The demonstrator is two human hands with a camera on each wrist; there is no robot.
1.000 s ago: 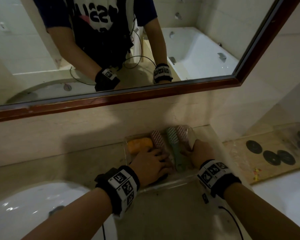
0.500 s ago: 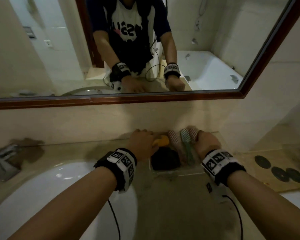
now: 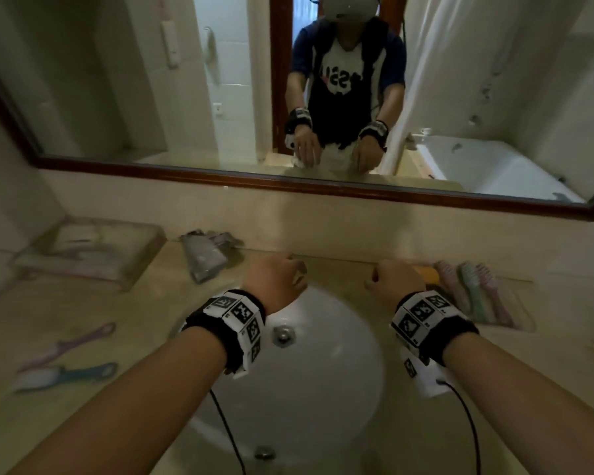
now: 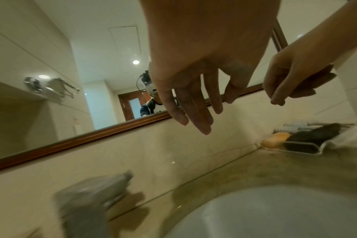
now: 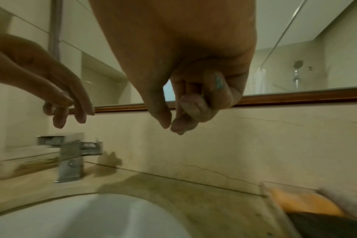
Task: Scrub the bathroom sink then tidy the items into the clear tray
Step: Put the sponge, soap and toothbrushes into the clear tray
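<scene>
The white sink lies below both hands. My left hand hovers over its back rim with straight, relaxed fingers and holds nothing. My right hand hangs beside it, fingers loosely curled, also empty. The clear tray stands on the counter to the right of the right hand. It holds an orange soap, pink and green brushes and a dark item.
A chrome faucet stands behind the sink to the left. A second clear tray is at the far left by the wall. Two brushes, a pink one and a teal one, lie on the left counter. A framed mirror runs above.
Both hands have come off the clear tray and its items and moved left over the sink. The head view has swung left, bringing the whole basin and left counter into sight.
</scene>
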